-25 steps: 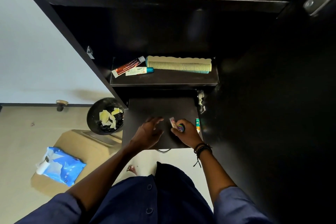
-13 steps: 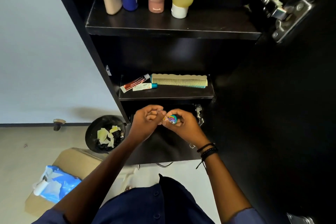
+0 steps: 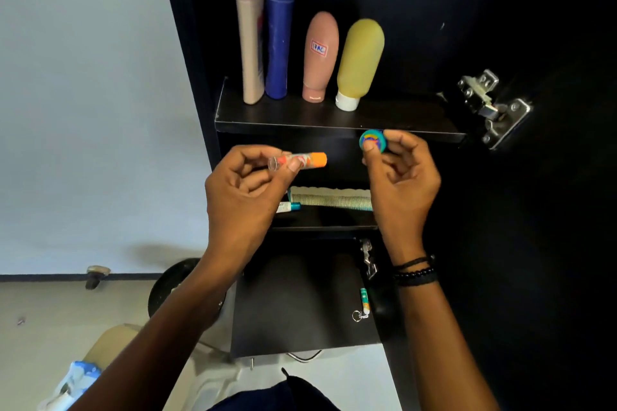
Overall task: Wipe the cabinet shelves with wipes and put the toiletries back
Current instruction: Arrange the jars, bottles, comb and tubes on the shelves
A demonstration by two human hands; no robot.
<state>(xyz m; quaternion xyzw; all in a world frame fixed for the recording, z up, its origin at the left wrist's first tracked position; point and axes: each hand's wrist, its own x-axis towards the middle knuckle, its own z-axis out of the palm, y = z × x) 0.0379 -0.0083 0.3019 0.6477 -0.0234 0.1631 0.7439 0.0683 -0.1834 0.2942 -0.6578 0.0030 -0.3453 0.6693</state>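
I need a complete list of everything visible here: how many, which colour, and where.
beige bottle: one, beige, upper shelf, far left
blue bottle: one, blue, beside beige bottle
pink tube: one, pink, upper shelf, cap down
yellow tube: one, yellow, white cap, upper shelf, rightmost
comb: one, cream, middle shelf
small tube: one, white, teal cap, left of comb
keyring stick: one, green and orange, lower shelf
hinges: two, silver, right side of cabinet
bin: one, black, floor, left of cabinet
wipes pack: one, blue, bottom left
lip balm: one, orange end, in left hand
round tin: one, teal, in right hand
bracelets: several, black, right wrist
left hand: one, pinches lip balm
right hand: one, pinches round tin
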